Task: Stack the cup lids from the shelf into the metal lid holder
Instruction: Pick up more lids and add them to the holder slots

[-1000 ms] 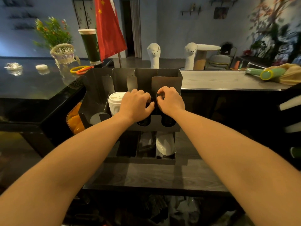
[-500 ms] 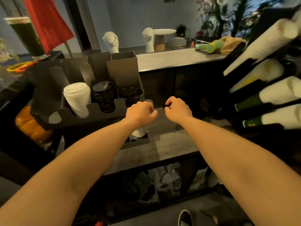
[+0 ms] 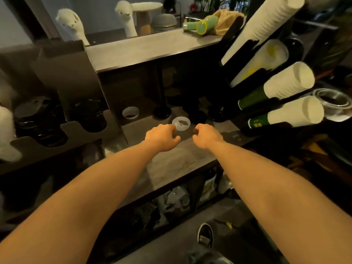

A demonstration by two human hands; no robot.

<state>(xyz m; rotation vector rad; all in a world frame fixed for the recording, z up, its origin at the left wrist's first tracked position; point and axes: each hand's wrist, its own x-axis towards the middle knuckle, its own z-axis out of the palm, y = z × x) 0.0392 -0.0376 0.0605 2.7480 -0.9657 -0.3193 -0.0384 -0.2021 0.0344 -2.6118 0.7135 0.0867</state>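
Observation:
On the grey shelf (image 3: 171,164) lies a translucent white cup lid (image 3: 181,123), with black lids (image 3: 162,112) further back in the shadow. My left hand (image 3: 162,137) hovers just left of the white lid, fingers loosely curled and holding nothing. My right hand (image 3: 206,136) hovers just right of it, also loosely curled and empty. The metal lid holder (image 3: 62,130) stands at the left. It holds stacks of black lids (image 3: 40,121) and a white lid stack (image 3: 7,134) at the frame's left edge.
A rack at the right holds slanted sleeves of paper cups (image 3: 285,82). A small white cup (image 3: 130,112) sits on the shelf beside the holder. The upper counter (image 3: 144,48) carries two white figurines and a green bottle. Bags fill the space under the shelf.
Both hands left the black lid stacks in the holder and moved right along the shelf. The view swung right and down; the hands now flank the white lid.

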